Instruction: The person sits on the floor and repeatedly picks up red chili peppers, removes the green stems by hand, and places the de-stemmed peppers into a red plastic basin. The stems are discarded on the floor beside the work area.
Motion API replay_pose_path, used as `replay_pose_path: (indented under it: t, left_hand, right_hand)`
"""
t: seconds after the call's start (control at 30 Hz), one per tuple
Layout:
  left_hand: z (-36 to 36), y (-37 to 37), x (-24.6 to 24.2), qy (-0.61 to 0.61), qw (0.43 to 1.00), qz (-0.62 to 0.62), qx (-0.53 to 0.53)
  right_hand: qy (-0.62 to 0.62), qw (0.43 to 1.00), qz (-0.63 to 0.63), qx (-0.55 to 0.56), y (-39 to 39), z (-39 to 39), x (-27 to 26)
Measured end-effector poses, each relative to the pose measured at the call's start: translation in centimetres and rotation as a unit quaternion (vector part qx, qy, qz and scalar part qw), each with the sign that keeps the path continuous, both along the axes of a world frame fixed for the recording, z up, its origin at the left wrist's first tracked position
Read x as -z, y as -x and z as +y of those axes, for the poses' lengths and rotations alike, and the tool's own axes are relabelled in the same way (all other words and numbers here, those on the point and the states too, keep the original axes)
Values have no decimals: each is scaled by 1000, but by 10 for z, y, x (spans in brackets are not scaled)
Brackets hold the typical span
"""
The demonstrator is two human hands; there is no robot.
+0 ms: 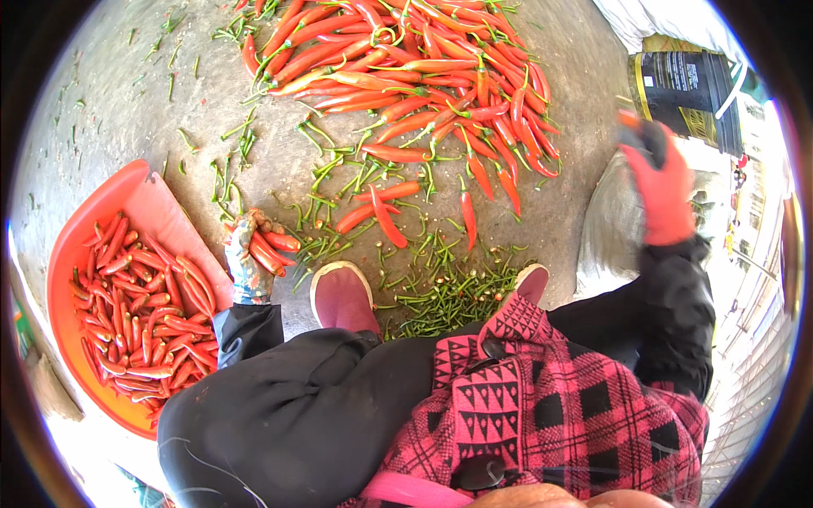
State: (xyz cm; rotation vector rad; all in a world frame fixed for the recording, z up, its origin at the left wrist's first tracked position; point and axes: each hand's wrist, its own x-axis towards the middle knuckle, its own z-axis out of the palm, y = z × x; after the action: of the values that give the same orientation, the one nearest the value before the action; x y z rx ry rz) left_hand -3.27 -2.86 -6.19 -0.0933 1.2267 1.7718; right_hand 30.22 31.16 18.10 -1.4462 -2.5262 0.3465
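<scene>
My left hand (246, 260), in a floral-patterned glove, grips several red chili peppers (270, 249) with their stems off. It is beside the straight edge of a red-orange plastic scoop-shaped basin (190, 232), which is filled with stemless red chilies (149, 317). Off to the right, my right hand (664, 181) is raised in a red glove with dark fingertips. Motion blurs it. A small orange object (629, 119) shows at its fingertips, too blurred to name. A large heap of red chilies with green stems (406, 76) lies on the concrete floor in front.
Cut green stems (457, 295) are piled between my shoes (343, 295), with more scattered leftward. A few loose chilies (386, 219) lie before the heap. At right are a black printed package (686, 95) and a pale sack (613, 216). White sheeting (660, 19) hangs at upper right.
</scene>
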Motion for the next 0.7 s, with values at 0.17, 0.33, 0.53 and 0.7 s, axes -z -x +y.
replay_pose_path:
  t: [0.17,0.33,0.53,0.7]
  left_hand:
    - [4,-1,-2,13,1000,20,8]
    - [15,-4,-10,32,999,-7,-27]
    - [42,-16,-27,-17,998,-54,33]
    - [51,-29,-35,-42,991,-117,53]
  right_hand:
    - [-173,934,-210,232,-133,43,-78]
    - [-219,785,-531,234,-141,38,-92]
    - [-52,969,-80,-227,35,6,28]
    - [-67,948,-122,-288,170,4,128]
